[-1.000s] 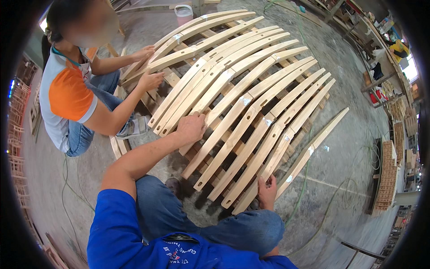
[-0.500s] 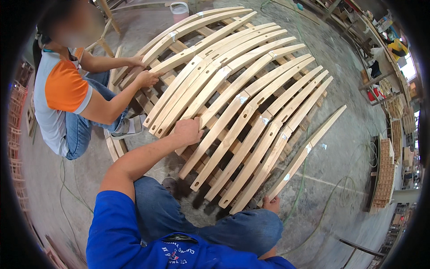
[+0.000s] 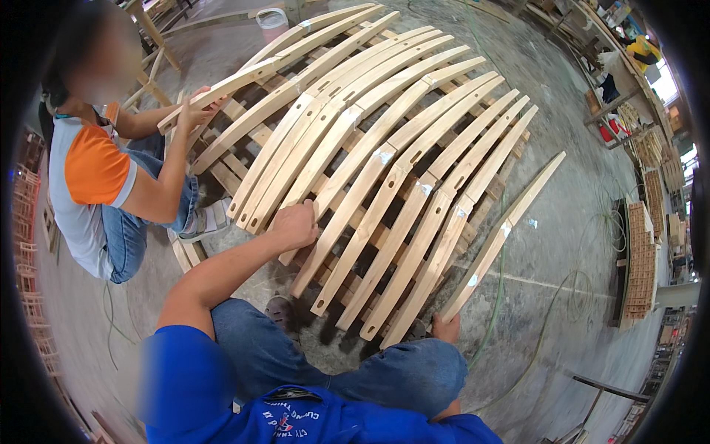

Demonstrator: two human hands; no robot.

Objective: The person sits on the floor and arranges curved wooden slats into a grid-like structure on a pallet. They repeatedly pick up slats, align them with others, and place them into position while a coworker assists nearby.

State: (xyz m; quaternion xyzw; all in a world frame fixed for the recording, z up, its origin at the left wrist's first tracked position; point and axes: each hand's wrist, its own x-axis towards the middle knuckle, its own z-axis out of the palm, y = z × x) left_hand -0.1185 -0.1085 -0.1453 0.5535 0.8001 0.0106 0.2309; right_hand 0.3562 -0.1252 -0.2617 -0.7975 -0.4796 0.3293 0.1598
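Observation:
Curved wooden bars (image 3: 403, 166) lie side by side in a row on low wooden slats (image 3: 240, 174), some with slots cut in them and shiny patches at mid-length. My left hand (image 3: 296, 224) is closed at the near end of one bar in the middle of the row; its fingertips are partly hidden. Off to the right, apart from the row, my right hand (image 3: 446, 327) grips the near end of a single curved wooden bar (image 3: 497, 240). That bar slants away from me to the far right, its near end at my right knee.
Across on the left a co-worker (image 3: 100, 166) crouches, holding up a bar (image 3: 244, 76) with both hands. A pinkish bucket (image 3: 272, 24) stands behind the row. Thin green hoses (image 3: 547, 340) run over the concrete floor at right, near stacked wooden parts (image 3: 640, 259).
The co-worker has raised the near end of a bar off the row. The view has shifted slightly. My hands keep their places on their bars.

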